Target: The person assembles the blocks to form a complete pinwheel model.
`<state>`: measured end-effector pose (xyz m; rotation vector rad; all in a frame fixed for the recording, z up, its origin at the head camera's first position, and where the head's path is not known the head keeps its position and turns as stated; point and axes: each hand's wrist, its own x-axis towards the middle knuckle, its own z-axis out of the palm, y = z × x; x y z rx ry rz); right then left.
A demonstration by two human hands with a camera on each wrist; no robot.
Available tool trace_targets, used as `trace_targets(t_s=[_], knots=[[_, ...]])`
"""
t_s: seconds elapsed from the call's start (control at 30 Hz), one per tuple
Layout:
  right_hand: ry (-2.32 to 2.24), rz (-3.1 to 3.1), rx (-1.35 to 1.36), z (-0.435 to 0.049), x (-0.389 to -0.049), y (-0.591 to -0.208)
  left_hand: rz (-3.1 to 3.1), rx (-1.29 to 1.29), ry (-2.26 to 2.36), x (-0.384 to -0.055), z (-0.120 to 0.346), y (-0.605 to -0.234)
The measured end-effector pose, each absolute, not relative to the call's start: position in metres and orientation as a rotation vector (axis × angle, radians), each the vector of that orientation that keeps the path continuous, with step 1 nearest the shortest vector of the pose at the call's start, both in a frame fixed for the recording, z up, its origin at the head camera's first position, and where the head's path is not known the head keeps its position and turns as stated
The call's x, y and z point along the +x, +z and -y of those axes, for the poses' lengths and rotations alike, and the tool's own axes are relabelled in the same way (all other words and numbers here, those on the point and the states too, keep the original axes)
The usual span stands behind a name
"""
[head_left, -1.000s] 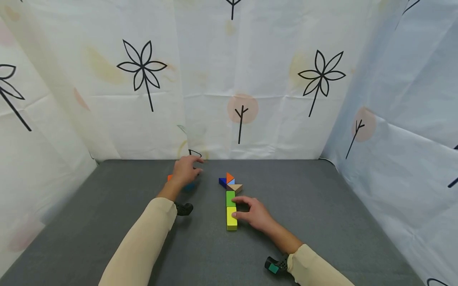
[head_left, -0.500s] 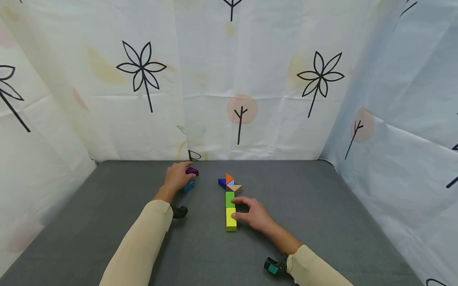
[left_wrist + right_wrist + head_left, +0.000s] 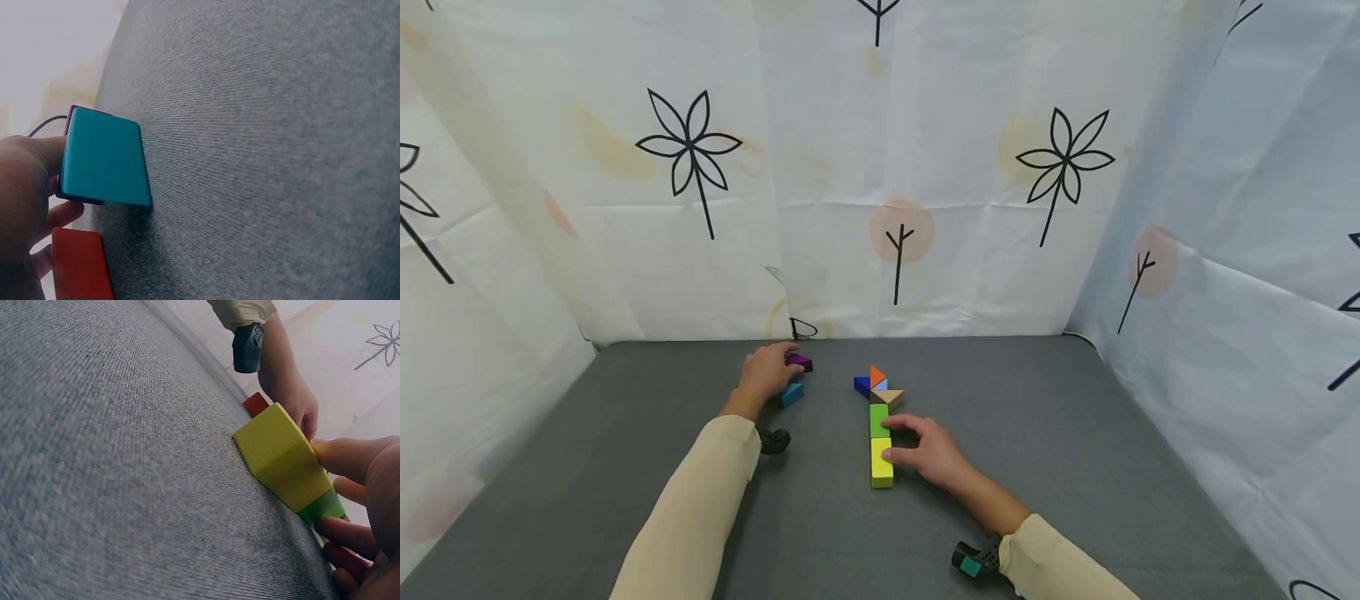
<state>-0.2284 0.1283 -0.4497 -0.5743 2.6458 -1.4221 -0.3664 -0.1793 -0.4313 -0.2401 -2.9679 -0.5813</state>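
My left hand, at the back left of the table, pinches a purple block between thumb and fingers. Just in front of that lies a teal block, which covers most of the purple one in the left wrist view. A red block lies beside the same hand. My right hand rests with loosely bent fingers against a row of two blocks: the thumb touches the yellow block, the index finger the green block. Touching the green block's far end are small triangular blocks, including an orange one and a tan one.
Grey cloth covers the table. White patterned fabric hangs behind it and along both sides. A dark blue triangular block forms the left of the small cluster. Each wrist wears a black camera.
My left hand has come down and left from above the back of the table and its fingers have closed around the purple block. My right hand stays on the yellow and green blocks.
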Motion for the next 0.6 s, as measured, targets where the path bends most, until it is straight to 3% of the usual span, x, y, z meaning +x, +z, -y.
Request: trace_targets(t_s=[0.6], knots=[[-1.420, -2.654, -0.558, -0.127, -0.227, -0.448, 2.895, -0.257, -0.642, -0.362, 0.175, -0.413]])
